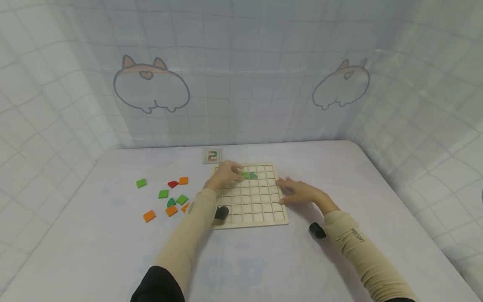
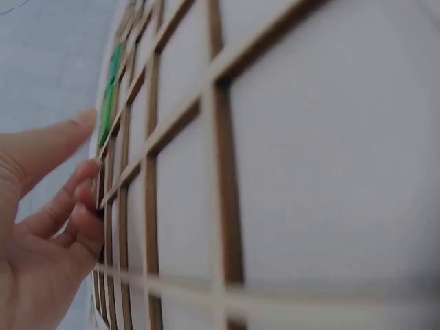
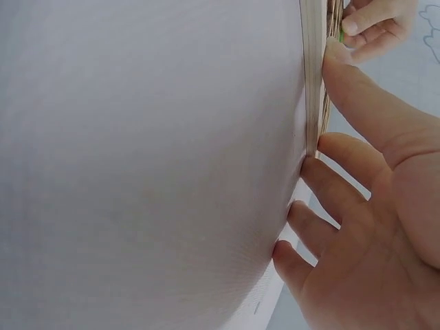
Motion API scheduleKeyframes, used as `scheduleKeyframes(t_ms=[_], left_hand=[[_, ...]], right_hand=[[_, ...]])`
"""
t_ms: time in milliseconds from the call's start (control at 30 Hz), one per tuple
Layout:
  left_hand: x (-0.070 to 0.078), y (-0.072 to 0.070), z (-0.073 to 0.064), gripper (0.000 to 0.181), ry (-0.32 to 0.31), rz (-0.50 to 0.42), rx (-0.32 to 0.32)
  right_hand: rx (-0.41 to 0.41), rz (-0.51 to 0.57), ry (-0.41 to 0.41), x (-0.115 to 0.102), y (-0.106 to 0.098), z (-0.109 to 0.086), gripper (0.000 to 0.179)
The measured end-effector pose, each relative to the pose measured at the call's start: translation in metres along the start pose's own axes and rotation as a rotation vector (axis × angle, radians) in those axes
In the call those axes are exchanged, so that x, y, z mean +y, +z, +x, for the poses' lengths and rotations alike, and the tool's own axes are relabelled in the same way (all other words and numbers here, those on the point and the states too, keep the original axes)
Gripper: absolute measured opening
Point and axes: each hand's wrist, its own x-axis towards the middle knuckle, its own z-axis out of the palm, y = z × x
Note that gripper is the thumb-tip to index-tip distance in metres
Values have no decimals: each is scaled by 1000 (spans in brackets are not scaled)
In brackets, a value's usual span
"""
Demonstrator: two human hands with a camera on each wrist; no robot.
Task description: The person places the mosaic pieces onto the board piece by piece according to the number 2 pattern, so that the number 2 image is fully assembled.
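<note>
A pale wooden grid board [image 1: 250, 204] lies on the table. In its upper rows sit a light green square tile [image 1: 245, 175] and, right beside it, a dark green quarter-round tile [image 1: 253, 175]. My left hand [image 1: 227, 173] reaches over the board's upper left part, fingertips just left of the light green tile. In the left wrist view, the thumb points at that tile [image 2: 107, 115], the other fingers are loosely bent, and nothing shows between them. At the board's right edge is my right hand [image 1: 299, 191], its spread fingers [image 3: 333, 184] touching the side and its thumb on the rim.
Left of the board lie loose tiles: green squares [image 1: 141, 183], orange squares [image 1: 149, 216], a red quarter-round [image 1: 172, 184] and a dark green one [image 1: 171, 202]. My left sleeve partly covers another orange piece [image 1: 185, 207]. A small printed pattern card [image 1: 212, 156] lies behind the board.
</note>
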Motion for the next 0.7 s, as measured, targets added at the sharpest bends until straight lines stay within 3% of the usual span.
scheduleKeyframes(t_ms=[167, 267, 400, 467, 567, 700], left_hand=[[-13, -17, -13, 45, 16, -95, 63], [-24, -34, -24, 42, 36, -114, 140], [-37, -59, -45, 42, 53, -67, 273], [-46, -71, -55, 42, 40, -20, 310], [-61, -85, -68, 42, -15, 55, 306], [-81, -96, -79, 42, -108, 119, 224]], right_hand=[[0, 5, -2, -2, 0, -1, 78], [-1, 6, -6, -2, 1, -1, 78], [-4, 3, -11, -2, 0, -1, 77], [-3, 1, -13, -2, 0, -1, 78], [1, 0, -13, -1, 0, -2, 78], [8, 6, -18, -1, 1, -2, 78]])
